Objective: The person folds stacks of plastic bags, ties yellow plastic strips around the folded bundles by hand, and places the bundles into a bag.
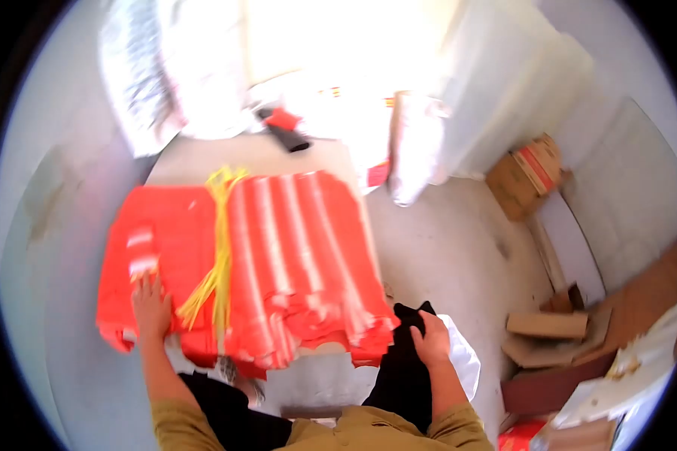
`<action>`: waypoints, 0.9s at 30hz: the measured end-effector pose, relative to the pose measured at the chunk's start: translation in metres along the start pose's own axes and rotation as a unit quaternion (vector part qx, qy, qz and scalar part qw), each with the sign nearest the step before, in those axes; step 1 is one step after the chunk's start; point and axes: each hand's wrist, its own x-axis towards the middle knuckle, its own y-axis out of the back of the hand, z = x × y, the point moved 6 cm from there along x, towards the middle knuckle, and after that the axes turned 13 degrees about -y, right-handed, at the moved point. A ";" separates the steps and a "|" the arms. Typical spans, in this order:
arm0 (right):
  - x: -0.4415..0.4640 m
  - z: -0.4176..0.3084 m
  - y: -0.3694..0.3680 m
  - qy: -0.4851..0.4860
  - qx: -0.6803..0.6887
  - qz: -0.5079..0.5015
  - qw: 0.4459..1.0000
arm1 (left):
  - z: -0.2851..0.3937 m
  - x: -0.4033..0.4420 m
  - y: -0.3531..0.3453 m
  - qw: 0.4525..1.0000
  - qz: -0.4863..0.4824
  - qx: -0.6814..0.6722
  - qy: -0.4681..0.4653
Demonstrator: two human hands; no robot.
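My left hand [152,307] lies flat with its fingers apart on a stack of red plastic bags [177,248] at the left of the table, just below a small white-and-orange patch. To the right of that stack lies a bundle of yellow ties [222,263]. Beside the ties is a pile of rolled or folded red sheets with pale stripes [293,255]. My right hand [433,340] rests on my black-clad knee [399,368], fingers loosely extended and nothing visible in them. A white bag-like thing [462,357] shows behind that hand.
The table [180,161] carries a dark object [287,137] and a small red piece [283,119] at its far end. A wrapped white roll [417,150] stands beyond. Cardboard boxes [525,180] and flattened cardboard [547,325] lie on the right. The picture is blurred.
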 end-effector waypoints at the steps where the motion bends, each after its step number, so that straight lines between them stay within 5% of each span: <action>1: -0.001 0.000 0.002 -0.013 0.010 -0.004 1.000 | -0.001 0.000 0.002 1.000 -0.004 0.006 0.002; 2: -0.002 -0.003 0.007 0.009 0.009 0.012 1.000 | 0.001 0.003 0.007 1.000 -0.010 0.012 0.008; 5: -0.002 0.007 0.013 -0.006 0.044 0.014 0.999 | 0.029 -0.001 0.051 0.983 0.179 0.032 -0.006; 8: -0.002 0.012 0.014 0.006 0.035 0.035 0.999 | 0.084 -0.006 0.067 0.952 0.278 -0.018 -0.124; 11: 0.000 0.012 0.011 0.028 0.043 0.036 0.998 | 0.173 -0.013 0.059 0.953 0.198 -0.052 -0.225; 13: 0.002 0.010 0.012 0.025 0.053 0.029 0.998 | 0.250 -0.029 0.064 0.881 0.254 -0.095 -0.387; 19: 0.001 -0.001 0.009 0.049 0.040 -0.003 0.998 | 0.421 -0.146 0.049 0.700 0.074 -0.135 -0.697; 23: -0.002 -0.001 0.006 0.072 0.089 0.044 0.993 | 0.459 -0.220 0.011 0.614 -0.019 -0.155 -0.774; 24: -0.003 -0.001 0.005 0.068 0.085 0.038 0.993 | 0.459 -0.233 -0.009 0.598 -0.037 -0.138 -0.788; 27: -0.001 0.003 0.000 0.078 0.098 0.014 0.992 | 0.441 -0.250 -0.084 0.662 -0.164 -0.150 -0.716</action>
